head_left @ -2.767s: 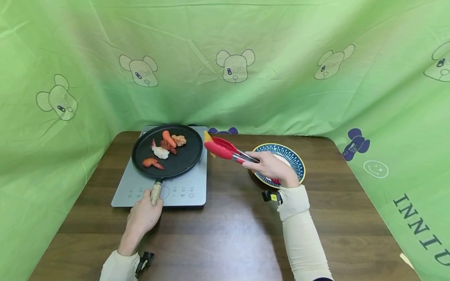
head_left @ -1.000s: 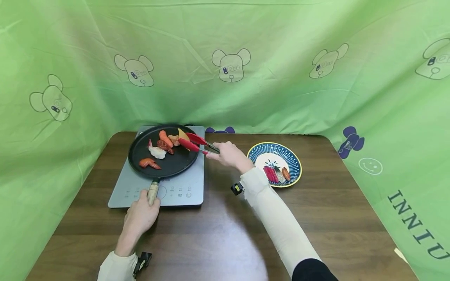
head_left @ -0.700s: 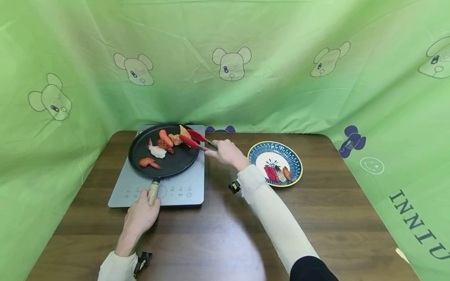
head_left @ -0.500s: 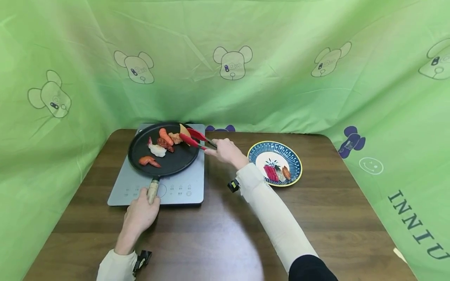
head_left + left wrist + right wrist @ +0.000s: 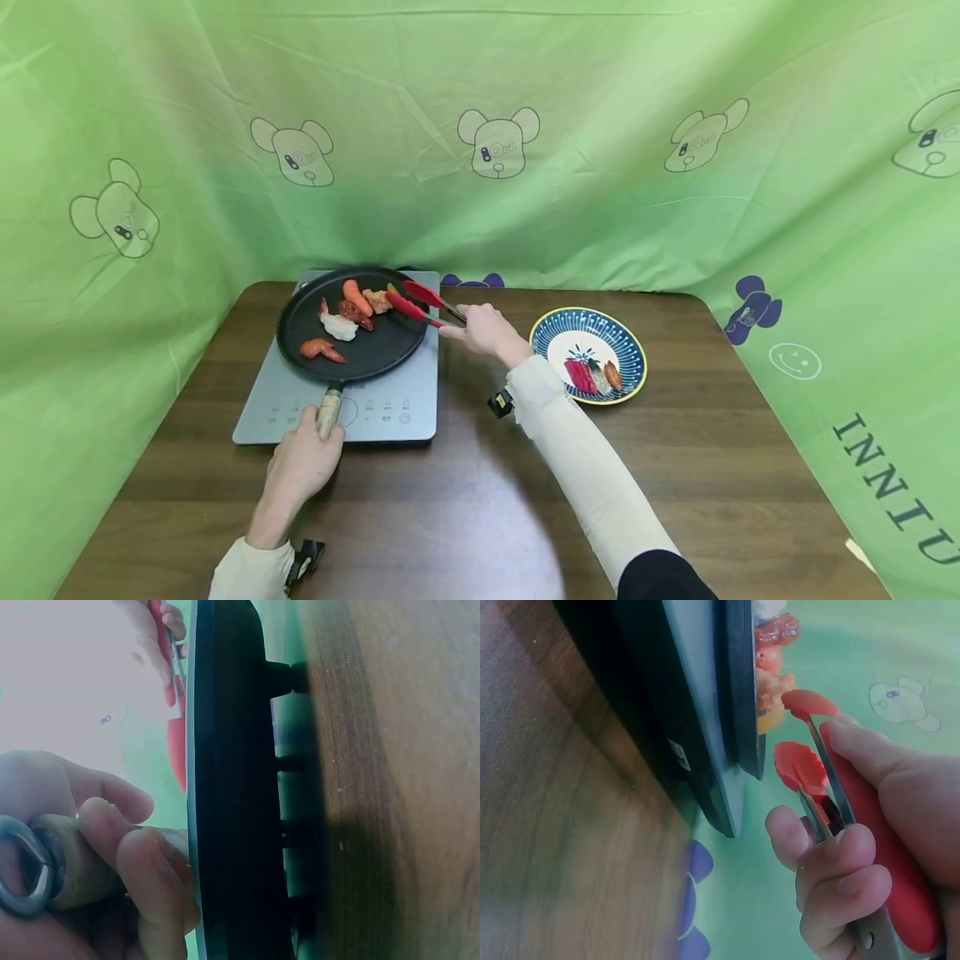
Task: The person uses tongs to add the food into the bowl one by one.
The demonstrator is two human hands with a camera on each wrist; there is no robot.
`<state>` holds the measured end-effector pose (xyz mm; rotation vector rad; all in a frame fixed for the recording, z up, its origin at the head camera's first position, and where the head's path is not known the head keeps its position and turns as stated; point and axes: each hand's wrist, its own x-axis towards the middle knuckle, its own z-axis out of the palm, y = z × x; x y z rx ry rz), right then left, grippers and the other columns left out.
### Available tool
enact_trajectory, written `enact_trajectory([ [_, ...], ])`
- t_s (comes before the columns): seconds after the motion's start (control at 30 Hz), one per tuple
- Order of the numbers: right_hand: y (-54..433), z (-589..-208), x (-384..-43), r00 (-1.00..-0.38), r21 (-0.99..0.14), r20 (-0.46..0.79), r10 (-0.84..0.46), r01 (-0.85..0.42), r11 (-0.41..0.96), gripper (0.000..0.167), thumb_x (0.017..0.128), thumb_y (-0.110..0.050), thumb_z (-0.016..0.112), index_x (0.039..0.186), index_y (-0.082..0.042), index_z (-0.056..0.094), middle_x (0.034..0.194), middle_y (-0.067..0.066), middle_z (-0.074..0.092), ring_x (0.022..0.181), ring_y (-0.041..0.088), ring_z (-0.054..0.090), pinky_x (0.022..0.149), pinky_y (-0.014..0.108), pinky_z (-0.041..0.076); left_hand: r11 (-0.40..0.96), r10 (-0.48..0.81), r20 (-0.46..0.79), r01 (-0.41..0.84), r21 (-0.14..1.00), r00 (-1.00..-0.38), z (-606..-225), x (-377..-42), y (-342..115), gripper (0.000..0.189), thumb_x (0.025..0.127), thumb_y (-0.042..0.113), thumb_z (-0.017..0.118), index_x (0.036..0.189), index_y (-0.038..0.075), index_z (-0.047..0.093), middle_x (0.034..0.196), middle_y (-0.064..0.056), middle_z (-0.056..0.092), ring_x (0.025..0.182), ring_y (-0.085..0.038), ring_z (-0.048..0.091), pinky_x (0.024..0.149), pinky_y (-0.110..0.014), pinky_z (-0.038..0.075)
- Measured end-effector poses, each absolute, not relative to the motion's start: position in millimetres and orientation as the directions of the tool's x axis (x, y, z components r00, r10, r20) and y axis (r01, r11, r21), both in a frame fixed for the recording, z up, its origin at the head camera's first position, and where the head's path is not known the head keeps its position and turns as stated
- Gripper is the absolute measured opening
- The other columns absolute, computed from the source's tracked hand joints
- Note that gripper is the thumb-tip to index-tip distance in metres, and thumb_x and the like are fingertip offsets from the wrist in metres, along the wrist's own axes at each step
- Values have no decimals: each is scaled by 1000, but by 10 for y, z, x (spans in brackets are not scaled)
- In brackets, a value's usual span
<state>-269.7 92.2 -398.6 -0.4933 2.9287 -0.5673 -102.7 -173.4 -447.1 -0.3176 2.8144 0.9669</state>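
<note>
My left hand (image 5: 306, 450) grips the wooden handle (image 5: 330, 408) of a flat black frying pan (image 5: 375, 354). In my right hand (image 5: 487, 331) is a pair of red-tipped tongs (image 5: 411, 308), its tips apart at the pan's right edge. In the right wrist view the fingers and thumb wrap the tongs' red grip (image 5: 885, 855), with nothing between the tips. Beside them in the pan lies a yellow piece of food (image 5: 771, 718), mostly hidden in the head view. The pan also holds a shrimp (image 5: 339, 325), a chicken wing (image 5: 322, 350), a carrot-like orange piece (image 5: 357, 296) and browned pieces (image 5: 377, 301).
Under the pan is a grey induction cooker (image 5: 262, 408) with touch controls. To the right, a blue-patterned plate (image 5: 630, 342) carries several food pieces (image 5: 581, 376). A green printed curtain (image 5: 480, 225) stands behind the wooden table (image 5: 480, 500).
My right hand has moved left from the plate to the pan, carrying the yellow piece in the tongs. That piece has left the tongs and dropped flat in the pan. The left hand keeps its grip.
</note>
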Motion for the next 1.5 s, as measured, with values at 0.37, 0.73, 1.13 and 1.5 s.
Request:
enact_trajectory([
  [0.37, 1011, -3956, -2651, -939, -378, -42, -341, -301, 876, 64, 89, -51, 58, 135, -8, 51, 118, 12, 61, 104, 27, 58, 88, 43, 44, 778, -157, -195, -243, 579, -968, -4475, -1039, -1738, 52, 92, 32, 43, 132, 0, 32, 73, -13, 50, 54, -24, 47, 46, -36, 35],
  [0.73, 1286, -3893, -2425, -932, -390, -17, -361, -326, 861, 57, 86, -55, 59, 119, -9, 59, 84, 10, 63, 74, 22, 58, 69, 39, 47, 773, -162, -196, -248, 584, -967, -4478, -1031, -1723, 50, 92, 31, 44, 130, 1, 34, 72, -13, 50, 54, -24, 47, 45, -37, 35],
  [1.13, 1604, -3833, -2109, -959, -387, 19, -284, -268, 882, 52, 83, -55, 62, 95, -5, 57, 62, 2, 45, 54, 17, 45, 49, 33, 38, 778, -163, -195, -248, 578, -967, -4486, -1046, -1714, 50, 91, 31, 44, 131, 2, 34, 72, -12, 50, 54, -25, 47, 46, -37, 35],
  [1.5, 2008, -3861, -1937, -956, -451, 37, -290, -275, 849, 50, 78, -51, 70, 84, -4, 53, 60, -2, 43, 53, 13, 41, 51, 31, 36, 778, -171, -187, -249, 577, -967, -4491, -1043, -1735, 49, 91, 32, 44, 129, 1, 35, 72, -13, 50, 54, -25, 47, 45, -37, 35],
])
